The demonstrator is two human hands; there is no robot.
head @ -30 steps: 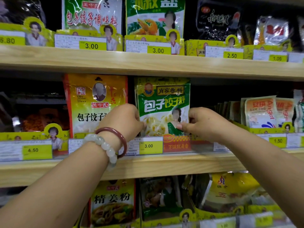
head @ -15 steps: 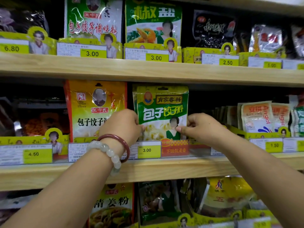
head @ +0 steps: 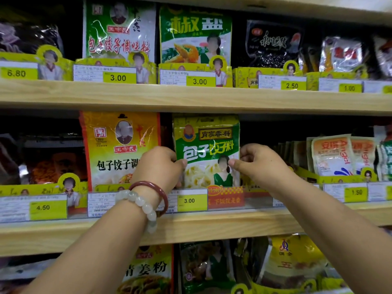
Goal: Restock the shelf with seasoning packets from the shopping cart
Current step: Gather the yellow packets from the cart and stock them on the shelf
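Note:
A green seasoning packet [head: 206, 145] stands upright on the middle wooden shelf [head: 191, 228], behind a 3.00 price tag. My left hand [head: 160, 166] pinches its left edge, fingers curled; two bracelets sit on that wrist. My right hand [head: 257, 164] pinches the packet's right edge with thumb and fingers. The packet's bottom is hidden behind the yellow display tray. The shopping cart is out of view.
An orange-yellow seasoning packet [head: 118, 149] stands just left of the green one. White and orange yeast packets [head: 331, 155] fill the right of the same shelf. The upper shelf [head: 191, 96] carries more packets; the lower shelf holds ginger powder packets [head: 146, 270].
The view has tilted up slightly, so the shelves sit lower in frame. Both hands keep their hold on the green packet, which stays in the same slot.

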